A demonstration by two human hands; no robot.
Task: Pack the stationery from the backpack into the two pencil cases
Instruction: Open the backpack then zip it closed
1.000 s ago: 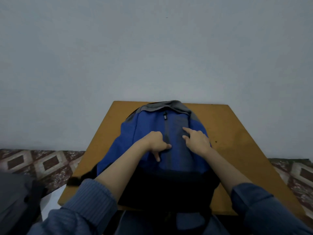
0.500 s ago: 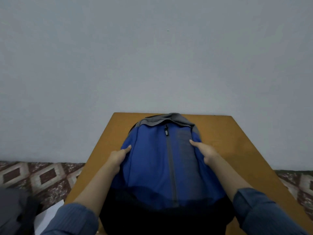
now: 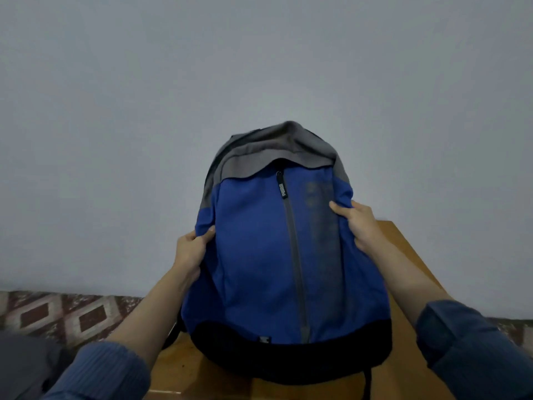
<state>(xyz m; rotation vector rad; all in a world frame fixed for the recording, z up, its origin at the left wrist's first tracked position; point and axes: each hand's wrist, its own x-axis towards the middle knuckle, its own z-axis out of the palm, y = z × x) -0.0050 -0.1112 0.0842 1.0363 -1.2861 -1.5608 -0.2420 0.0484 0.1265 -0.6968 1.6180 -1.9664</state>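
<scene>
Wooden table (image 3: 409,336), soft blue backpack (image 3: 259,255)

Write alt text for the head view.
A person's left hand and right hand grip the sides of a blue backpack, held upright on a wooden table before a plain wall. Its front zip is closed.

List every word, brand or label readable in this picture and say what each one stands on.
"PUMA": white letters running lengthwise on the black zipper pull at the top front of the backpack.
Faded print on the blue panel right of the zipper: too faint to read.
Small tab on the black base: too small to read.
</scene>
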